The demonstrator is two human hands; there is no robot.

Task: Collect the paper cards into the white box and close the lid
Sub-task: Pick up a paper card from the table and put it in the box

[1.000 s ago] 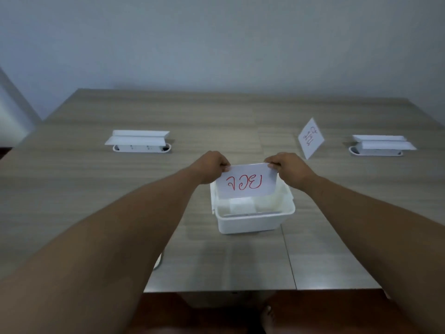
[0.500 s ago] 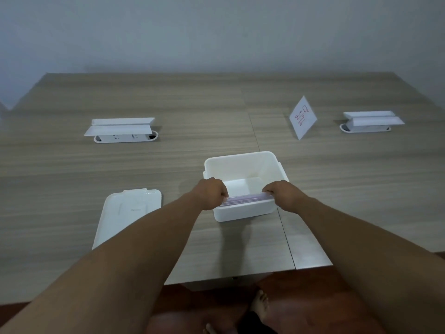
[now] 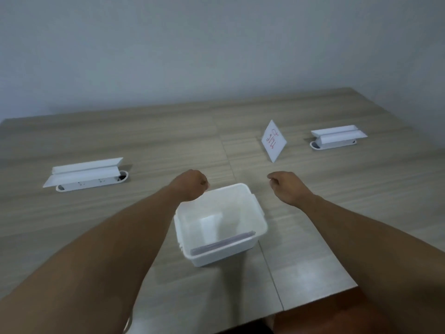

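Note:
The white box (image 3: 258,219) stands open on the table in front of me. A paper card (image 3: 222,243) leans against its near inner wall, only its top edge showing. Another card (image 3: 274,140) with red writing stands folded on the table, beyond and to the right. My left hand (image 3: 192,185) hovers over the box's far left corner with fingers curled and nothing in it. My right hand (image 3: 286,186) hangs to the right of the box, fingers curled, holding nothing. The lid is hidden behind my left arm.
Two white open socket covers are set in the wooden table (image 3: 361,201), one at the left (image 3: 84,174) and one at the far right (image 3: 337,137). The table's near edge runs across the bottom right, with floor beyond it.
Both hands lowered the red-lettered card into the box, let it go and rose apart toward the far side. The camera view has tilted and shifted.

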